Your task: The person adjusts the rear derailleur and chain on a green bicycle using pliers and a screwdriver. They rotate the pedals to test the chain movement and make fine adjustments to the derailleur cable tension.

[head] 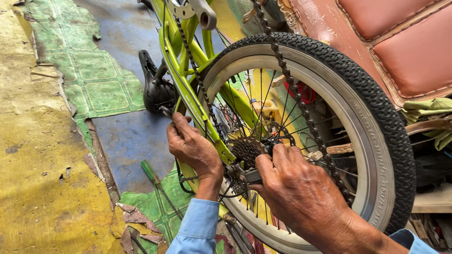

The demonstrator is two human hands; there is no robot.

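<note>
Green-handled screwdriver (pixel 151 173) on torn floor covering (pixel 47 155), red padded panel (pixel 405 42), green cloth (pixel 426 110)

This is looking like an informal bicycle repair spot on the floor of a lived-in room. A lime-green bicycle (pixel 188 89) is lying upside down, its rear wheel (pixel 325 127) and chain (pixel 301 108) showing. A green-handled screwdriver (pixel 151 173) is lying on worn, peeling floor covering (pixel 52 155), and a reddish padded seat (pixel 400 42) is standing just beside the wheel.

Glossy green-painted metal frame (pixel 188 94), knobbly matt rubber tyre (pixel 372 99), greasy metal chain (pixel 292 89), torn linoleum floor (pixel 94 80).
</note>
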